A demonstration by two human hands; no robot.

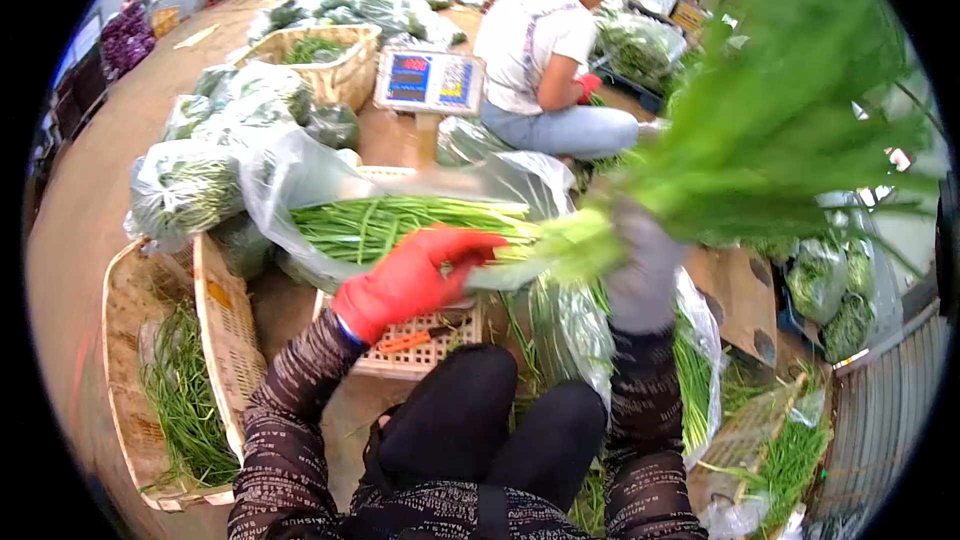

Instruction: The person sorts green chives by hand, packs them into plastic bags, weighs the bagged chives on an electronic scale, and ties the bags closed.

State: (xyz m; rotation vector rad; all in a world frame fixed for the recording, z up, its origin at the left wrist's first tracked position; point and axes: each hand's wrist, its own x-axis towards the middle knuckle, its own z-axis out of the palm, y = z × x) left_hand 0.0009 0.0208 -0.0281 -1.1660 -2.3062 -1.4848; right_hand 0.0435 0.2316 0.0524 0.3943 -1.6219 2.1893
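Observation:
My right hand (pixel 642 265), in a grey glove and blurred, is closed round the base of a large leafy green bunch (pixel 790 110), whose leaves fan out to the upper right. My left hand (pixel 410 280), in a red glove, reaches over the open clear plastic bag (pixel 275 175); its fingers are partly spread beside the stalks. Long green stalks (pixel 385 225) lie in that bag, their pale ends toward the bunch. Below my left hand, an orange-handled knife (pixel 405 342) rests on an upturned plastic crate (pixel 455 355).
A scale (pixel 430 80) with a lit display stands ahead. Beyond it a person in a white shirt (pixel 545 40) sits. Filled bags (pixel 190 185) are piled at the left, above a crate of greens (pixel 115 340). More greens (pixel 790 460) lie at the lower right.

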